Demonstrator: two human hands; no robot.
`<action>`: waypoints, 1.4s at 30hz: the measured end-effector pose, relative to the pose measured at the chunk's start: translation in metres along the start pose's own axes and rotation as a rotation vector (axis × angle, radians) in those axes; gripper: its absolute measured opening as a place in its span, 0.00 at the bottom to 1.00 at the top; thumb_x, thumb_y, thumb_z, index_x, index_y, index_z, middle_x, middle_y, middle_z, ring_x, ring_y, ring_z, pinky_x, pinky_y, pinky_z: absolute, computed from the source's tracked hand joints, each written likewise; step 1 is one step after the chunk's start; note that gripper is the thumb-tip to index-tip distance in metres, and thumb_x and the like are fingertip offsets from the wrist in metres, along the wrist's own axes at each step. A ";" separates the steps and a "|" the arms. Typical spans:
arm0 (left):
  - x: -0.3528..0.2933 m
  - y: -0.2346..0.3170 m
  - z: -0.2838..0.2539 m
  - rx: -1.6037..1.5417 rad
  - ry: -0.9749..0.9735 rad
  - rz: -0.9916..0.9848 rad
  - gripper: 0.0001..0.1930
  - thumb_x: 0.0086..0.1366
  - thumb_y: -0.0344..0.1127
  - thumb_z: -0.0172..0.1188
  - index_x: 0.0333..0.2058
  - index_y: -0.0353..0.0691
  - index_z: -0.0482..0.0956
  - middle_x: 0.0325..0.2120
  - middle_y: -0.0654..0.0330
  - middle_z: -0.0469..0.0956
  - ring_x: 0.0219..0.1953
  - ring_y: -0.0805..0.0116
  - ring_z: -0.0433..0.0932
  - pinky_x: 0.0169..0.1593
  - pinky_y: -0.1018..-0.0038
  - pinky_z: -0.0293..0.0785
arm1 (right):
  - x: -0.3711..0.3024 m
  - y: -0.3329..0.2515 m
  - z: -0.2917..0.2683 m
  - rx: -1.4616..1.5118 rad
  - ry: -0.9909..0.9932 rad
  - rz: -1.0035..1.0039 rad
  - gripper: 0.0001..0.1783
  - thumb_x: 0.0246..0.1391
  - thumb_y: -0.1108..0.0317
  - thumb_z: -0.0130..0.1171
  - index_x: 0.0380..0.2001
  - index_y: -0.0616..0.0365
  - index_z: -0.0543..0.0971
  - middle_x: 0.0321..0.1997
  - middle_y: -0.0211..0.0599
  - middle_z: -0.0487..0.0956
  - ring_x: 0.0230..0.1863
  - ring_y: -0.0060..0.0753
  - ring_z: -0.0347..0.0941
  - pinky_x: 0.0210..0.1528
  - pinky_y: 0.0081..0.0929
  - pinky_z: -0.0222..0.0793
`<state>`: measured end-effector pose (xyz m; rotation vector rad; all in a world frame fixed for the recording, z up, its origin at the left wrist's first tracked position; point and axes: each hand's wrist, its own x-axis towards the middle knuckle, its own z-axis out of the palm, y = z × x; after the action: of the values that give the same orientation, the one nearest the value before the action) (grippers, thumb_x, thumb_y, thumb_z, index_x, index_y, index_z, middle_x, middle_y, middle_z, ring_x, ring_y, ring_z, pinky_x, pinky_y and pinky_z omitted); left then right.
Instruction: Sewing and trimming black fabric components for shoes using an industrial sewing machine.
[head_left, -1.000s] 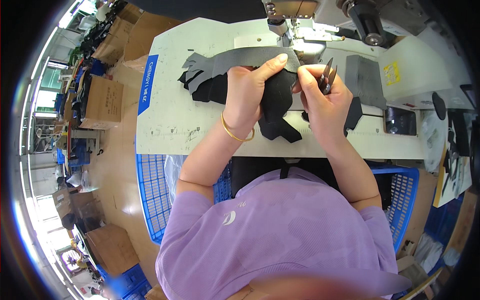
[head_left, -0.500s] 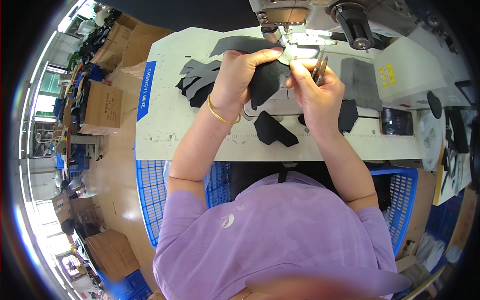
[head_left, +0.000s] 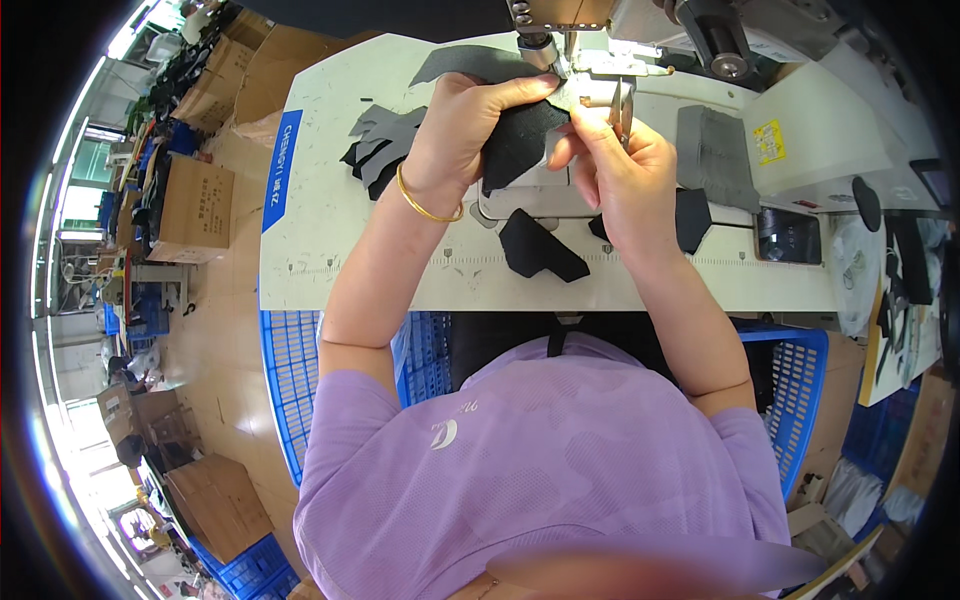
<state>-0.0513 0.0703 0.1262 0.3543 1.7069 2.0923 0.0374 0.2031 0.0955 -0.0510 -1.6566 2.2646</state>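
Observation:
At the sewing machine's needle area (head_left: 562,68), my left hand (head_left: 452,130) is closed on a black fabric piece (head_left: 522,145), thumb stretched along its top edge beside the presser foot. A grey strip of fabric (head_left: 480,62) reaches out behind that hand. My right hand (head_left: 632,175) has a pair of thread snips (head_left: 622,110) tucked in it, blades pointing up and away. Its thumb and forefinger are at the right edge of the black piece; whether they pinch it I cannot tell. A loose black fabric piece (head_left: 540,248) lies in front of the machine bed.
Grey and black cut pieces (head_left: 385,140) lie left of my left hand. On the right are a stack of grey pieces (head_left: 718,150), another black piece (head_left: 693,218) and a dark phone-like device (head_left: 788,236). Blue crates (head_left: 798,390) stand below the white table (head_left: 350,290).
The whole view has shifted slightly, so everything sits a little higher and further left. The snips in my right hand stand more upright, and its lower fingers have shifted. My left hand keeps its hold.

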 end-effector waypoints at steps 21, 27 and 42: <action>0.018 0.001 -0.012 0.006 -0.141 0.048 0.08 0.57 0.26 0.63 0.36 0.31 0.81 0.31 0.55 0.82 0.29 0.71 0.81 0.34 0.79 0.77 | -0.001 0.002 0.003 0.032 -0.027 -0.005 0.10 0.60 0.68 0.53 0.31 0.63 0.80 0.20 0.29 0.77 0.14 0.07 0.59 0.15 0.12 0.50; 0.024 0.005 -0.011 0.083 -0.065 0.031 0.08 0.55 0.25 0.63 0.34 0.30 0.82 0.29 0.55 0.82 0.27 0.71 0.81 0.32 0.79 0.77 | -0.002 0.006 0.002 0.012 -0.041 0.012 0.10 0.60 0.69 0.53 0.31 0.64 0.80 0.20 0.30 0.77 0.14 0.07 0.58 0.14 0.12 0.50; 0.031 0.006 -0.011 0.067 -0.058 0.089 0.08 0.56 0.26 0.64 0.35 0.29 0.82 0.29 0.54 0.82 0.26 0.70 0.81 0.31 0.78 0.78 | -0.005 0.009 0.004 0.015 -0.069 0.067 0.10 0.61 0.69 0.52 0.30 0.63 0.80 0.20 0.30 0.78 0.14 0.07 0.58 0.15 0.12 0.49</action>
<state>-0.0848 0.0743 0.1279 0.5146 1.7602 2.0695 0.0392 0.1960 0.0876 -0.0246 -1.6959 2.3532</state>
